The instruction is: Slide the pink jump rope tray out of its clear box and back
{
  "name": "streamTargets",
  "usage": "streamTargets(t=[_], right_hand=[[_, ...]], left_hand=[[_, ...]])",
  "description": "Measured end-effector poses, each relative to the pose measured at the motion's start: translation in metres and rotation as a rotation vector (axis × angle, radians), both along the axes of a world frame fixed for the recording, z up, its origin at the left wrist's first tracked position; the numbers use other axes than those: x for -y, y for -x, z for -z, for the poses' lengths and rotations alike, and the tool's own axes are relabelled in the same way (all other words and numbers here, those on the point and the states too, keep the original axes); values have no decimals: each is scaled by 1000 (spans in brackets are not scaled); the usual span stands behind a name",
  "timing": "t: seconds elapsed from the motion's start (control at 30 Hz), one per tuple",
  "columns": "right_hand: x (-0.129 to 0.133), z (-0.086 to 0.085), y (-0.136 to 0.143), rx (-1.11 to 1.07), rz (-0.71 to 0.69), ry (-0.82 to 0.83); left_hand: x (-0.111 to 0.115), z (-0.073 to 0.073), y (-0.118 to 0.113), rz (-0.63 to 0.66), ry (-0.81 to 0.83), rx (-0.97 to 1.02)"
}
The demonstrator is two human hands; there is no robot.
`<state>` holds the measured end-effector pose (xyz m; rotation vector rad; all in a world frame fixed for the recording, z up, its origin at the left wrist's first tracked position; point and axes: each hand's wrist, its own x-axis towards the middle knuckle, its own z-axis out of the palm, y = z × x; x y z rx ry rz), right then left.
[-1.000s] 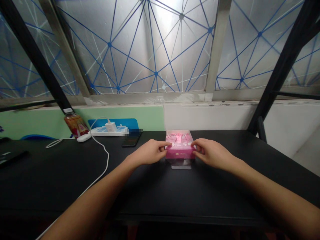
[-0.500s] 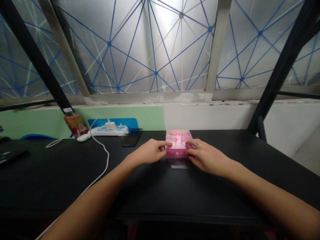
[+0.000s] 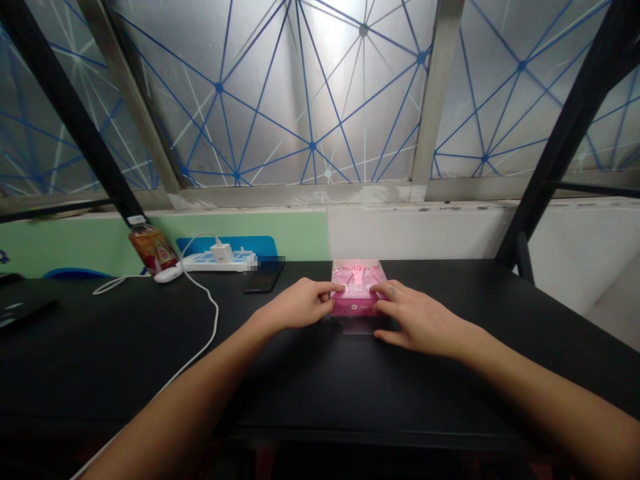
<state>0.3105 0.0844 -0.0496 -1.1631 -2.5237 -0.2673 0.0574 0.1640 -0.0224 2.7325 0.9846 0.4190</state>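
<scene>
A small pink box (image 3: 346, 307) sits on the black table near the wall, with bright pink contents (image 3: 358, 274) showing through its top. A clear plastic flap (image 3: 357, 325) sticks out from its front toward me. My left hand (image 3: 306, 303) grips the box's left front corner, index finger over the top edge and thumb low against the side. At the right front corner is my right hand (image 3: 413, 313), its fingers spread: the index lies on the top, another finger is at the front face, and the thumb is by the flap's right edge.
Left of the box, a dark phone (image 3: 263, 277) lies on the table (image 3: 320, 387). Behind it are a white power strip (image 3: 210, 260) with a plugged-in charger (image 3: 221, 251) and a drink bottle (image 3: 151, 247). A white cable (image 3: 216, 320) runs toward me under my left forearm.
My right thumb has moved down and left, away from the other fingers, near the clear flap. The flap's front edge looks slightly shifted. My left hand and the box have stayed put.
</scene>
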Motion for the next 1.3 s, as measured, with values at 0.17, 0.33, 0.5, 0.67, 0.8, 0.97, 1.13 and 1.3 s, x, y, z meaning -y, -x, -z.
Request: streamTargets(t=[0.17, 0.33, 0.5, 0.67, 0.8, 0.97, 1.13, 1.3], right_hand=[[-2, -2, -1, -135, 25, 32], [-11, 5, -6, -225, 49, 22], [-16, 11, -9, -233, 113, -22], [-16, 12, -8, -235, 145, -19], [-17, 12, -7, -242, 152, -33], [-16, 11, -6, -235, 164, -27], [-14, 11, -5, -204, 185, -14], [-14, 13, -6, -215, 224, 46]], left_hand=[[0, 2, 1, 11, 2, 5], [1, 2, 1, 11, 21, 1], [0, 2, 3, 13, 24, -1], [0, 4, 2, 2, -15, -13], [2, 6, -2, -50, -94, -22], [4, 8, -4, -82, -149, -8], [3, 10, -5, -71, -147, 24], [1, 13, -5, -74, -102, 78]])
